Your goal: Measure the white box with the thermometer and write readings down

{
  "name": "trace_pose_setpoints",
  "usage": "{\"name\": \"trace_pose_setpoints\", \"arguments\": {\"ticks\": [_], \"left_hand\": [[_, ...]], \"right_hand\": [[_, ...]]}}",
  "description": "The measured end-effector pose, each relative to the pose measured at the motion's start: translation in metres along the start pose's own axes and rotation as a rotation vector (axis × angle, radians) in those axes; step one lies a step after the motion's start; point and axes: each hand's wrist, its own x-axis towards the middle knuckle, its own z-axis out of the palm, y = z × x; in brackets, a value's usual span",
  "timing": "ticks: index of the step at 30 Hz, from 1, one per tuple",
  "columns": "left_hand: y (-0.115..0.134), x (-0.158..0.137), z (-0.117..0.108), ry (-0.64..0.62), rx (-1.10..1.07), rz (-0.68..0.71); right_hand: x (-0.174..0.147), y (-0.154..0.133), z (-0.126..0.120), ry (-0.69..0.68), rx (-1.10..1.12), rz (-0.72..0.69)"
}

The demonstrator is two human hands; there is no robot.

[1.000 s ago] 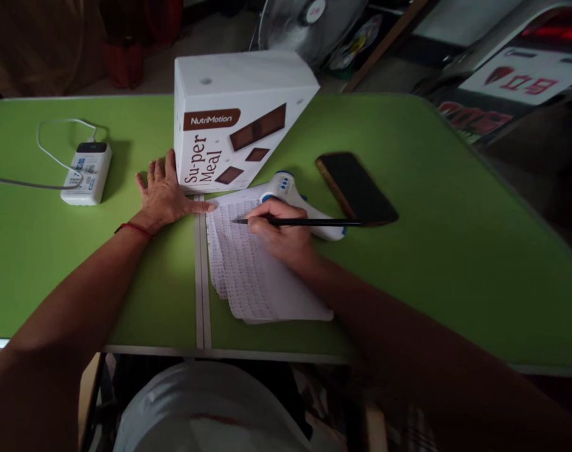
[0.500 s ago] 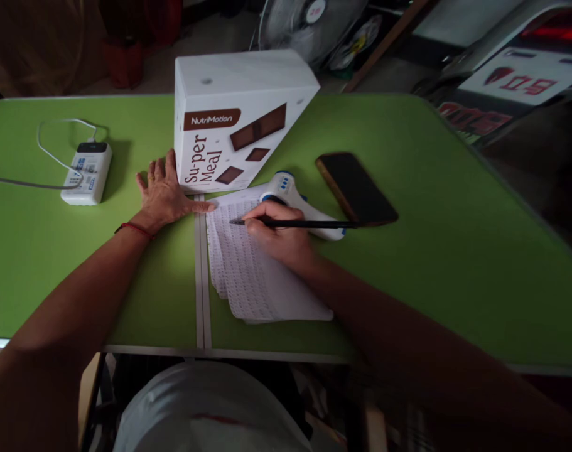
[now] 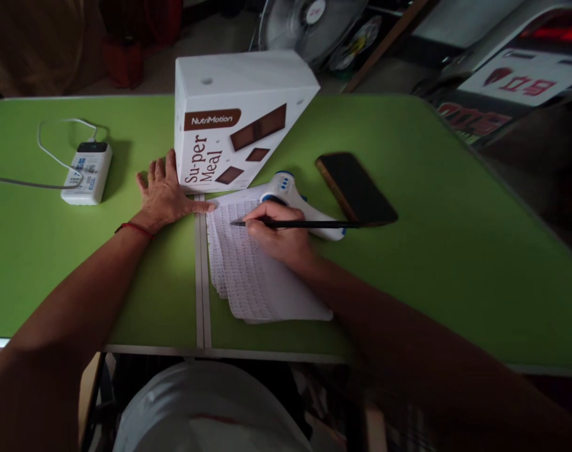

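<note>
My right hand (image 3: 280,235) pinches a long black pen (image 3: 323,224), its tip at the sheets of paper (image 3: 248,276), which carry dense columns of handwriting. Spread flat on the table, my left hand (image 3: 163,194) lies open, its thumb on the upper left corner of the paper and its fingers beside the box. That white NutriMotion box (image 3: 224,132) stands just behind the paper. A white and blue device, apparently a handheld thermometer (image 3: 290,191), lies behind my right hand and is partly covered by it.
A dark phone (image 3: 356,188) lies right of the box on the green table (image 3: 436,251). At the left is a white power bank (image 3: 86,172) with a cable plugged in. Behind the table stand a fan (image 3: 309,25) and, at right, a vehicle with a white plate (image 3: 521,75).
</note>
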Motion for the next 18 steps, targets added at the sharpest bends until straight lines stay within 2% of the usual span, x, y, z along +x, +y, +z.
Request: {"name": "trace_pose_setpoints", "arguments": {"ticks": [18], "left_hand": [[-0.0017, -0.0002, 0.0004, 0.007, -0.004, -0.005]], "right_hand": [[-0.0008, 0.0014, -0.0006, 0.054, -0.012, -0.027]]}}
